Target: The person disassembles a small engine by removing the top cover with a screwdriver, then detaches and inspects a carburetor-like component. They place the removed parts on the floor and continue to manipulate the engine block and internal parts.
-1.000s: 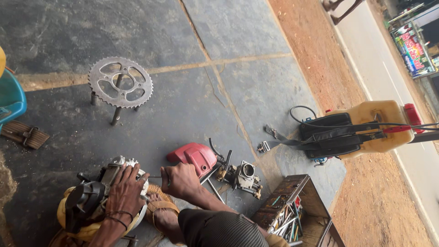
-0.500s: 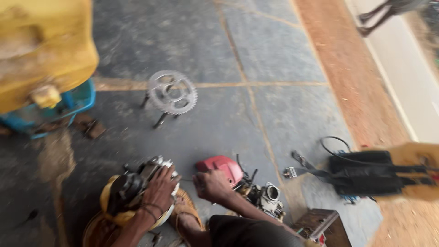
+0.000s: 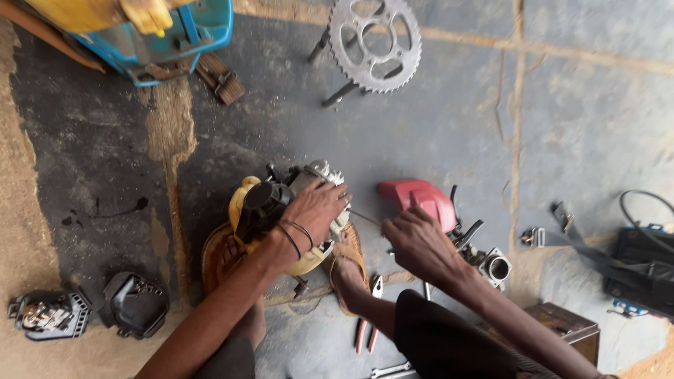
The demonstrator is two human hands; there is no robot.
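Left hand [image 3: 317, 209]: clamped over small engine [image 3: 281, 203], held on stone floor [image 3: 435, 133] between the feet.
Right hand [image 3: 420, 242]: closed on thin tool, tip toward engine.
Nearby: red cover [image 3: 415, 196], carburetor [image 3: 491, 265], pliers [image 3: 368, 323], sprocket [image 3: 375, 43].

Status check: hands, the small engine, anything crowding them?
Left hand gripping small engine from above. Right hand beside it, holding thin rod toward engine. Red cover, carburetor and pliers close by.
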